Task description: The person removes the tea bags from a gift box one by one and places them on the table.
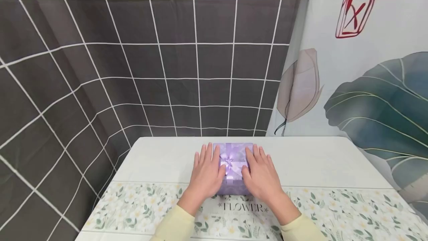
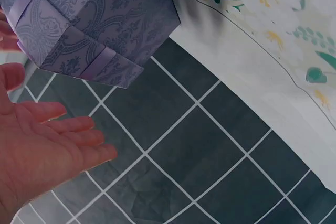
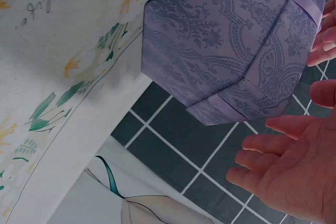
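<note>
Purple ribboned box (image 1: 233, 172) sits on tabletop (image 1: 311, 163), near far edge, dark gridded cloth (image 1: 177, 62) beyond. White surface stretches wide to left and right of box. Hands overlap box's side edges in head view; wrist views crop box at top; how firmly palms touch its sides, cannot tell. Left hand (image 1: 206, 174) and right hand (image 1: 265, 176) flank box, fingers straight and pointing forward, thumbs angled inward toward bow (image 1: 229, 162).

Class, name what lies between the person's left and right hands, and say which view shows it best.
In the head view, a purple box with a ribbon bow lies between the left hand and right hand.
</note>
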Tool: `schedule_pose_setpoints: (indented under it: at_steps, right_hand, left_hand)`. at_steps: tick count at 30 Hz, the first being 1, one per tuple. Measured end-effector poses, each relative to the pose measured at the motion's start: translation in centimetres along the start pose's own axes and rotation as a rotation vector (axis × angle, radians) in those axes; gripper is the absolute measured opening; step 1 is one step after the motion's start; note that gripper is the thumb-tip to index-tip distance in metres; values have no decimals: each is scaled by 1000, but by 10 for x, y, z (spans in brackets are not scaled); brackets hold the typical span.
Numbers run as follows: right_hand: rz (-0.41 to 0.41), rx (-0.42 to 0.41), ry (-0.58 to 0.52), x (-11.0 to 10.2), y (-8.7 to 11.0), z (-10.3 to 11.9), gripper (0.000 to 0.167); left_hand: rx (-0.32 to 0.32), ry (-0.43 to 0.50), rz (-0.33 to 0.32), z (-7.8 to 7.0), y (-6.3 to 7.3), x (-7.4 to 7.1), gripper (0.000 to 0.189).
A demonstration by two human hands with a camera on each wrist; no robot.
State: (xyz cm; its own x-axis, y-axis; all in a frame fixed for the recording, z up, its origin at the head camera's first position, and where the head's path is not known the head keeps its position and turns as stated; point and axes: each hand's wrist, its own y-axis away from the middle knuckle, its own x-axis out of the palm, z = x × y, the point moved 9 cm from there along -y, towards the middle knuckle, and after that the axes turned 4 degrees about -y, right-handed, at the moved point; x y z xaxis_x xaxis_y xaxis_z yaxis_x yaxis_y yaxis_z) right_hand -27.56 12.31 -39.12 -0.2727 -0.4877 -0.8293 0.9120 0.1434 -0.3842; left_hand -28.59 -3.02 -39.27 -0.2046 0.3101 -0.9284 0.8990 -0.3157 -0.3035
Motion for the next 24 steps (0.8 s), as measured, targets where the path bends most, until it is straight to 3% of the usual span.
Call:
schedule_pose_setpoints:
  at_steps: [4,7,12,17,20,24]
  right_hand:
    - [36,27,-47,-1,0,-4,58]
    - [63,84,-158,-8,-6,-13,57]
    - [135,263,-398,-14,-13,-40,56]
    - [206,418,-641,1,-8,-64,55]
    - [220,475,-858,13,-2,-70,54]
    - [226,546,-1108,25,8,-72,54]
  left_hand:
    - [-19,68,28,3,1,2,64]
    - [-56,193,45,10,-3,2,64]
    - [-230,546,60,36,-8,4,65]
    - [-420,849,84,59,-3,20,65]
    - [-461,1020,93,64,1,29,64]
    - [-453,1194,116,63,6,36,60]
